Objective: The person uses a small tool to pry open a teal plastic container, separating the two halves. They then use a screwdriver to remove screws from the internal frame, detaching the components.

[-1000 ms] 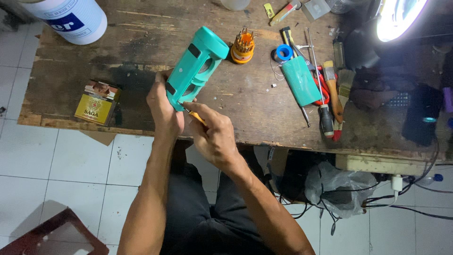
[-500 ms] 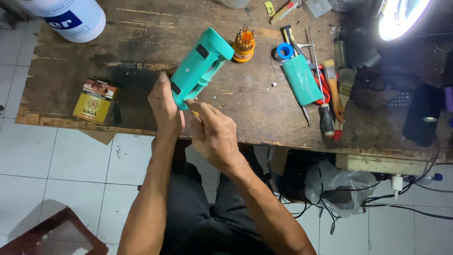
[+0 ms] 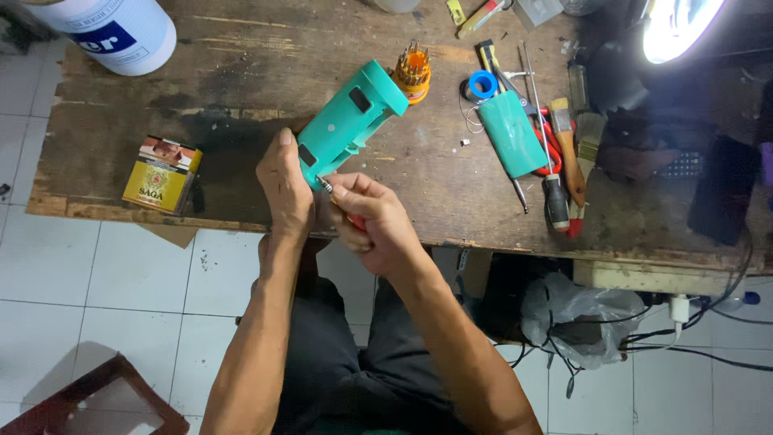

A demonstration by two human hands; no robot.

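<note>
My left hand grips the near end of a teal plastic device housing, which tilts up over a worn wooden workbench. My right hand is closed around a small screwdriver with a red handle; its metal tip touches the lower end of the housing. A separate teal cover panel lies flat on the bench to the right.
An orange round holder of screwdriver bits and a blue tape roll stand behind the housing. Screwdrivers, a brush and pliers lie at right. A yellow small box sits near the left front edge, a white tub at back left, a bright lamp top right.
Both hands and the teal housing have shifted slightly; the screwdriver tip now sits against the housing's lower end, and the right hand has turned a little.
</note>
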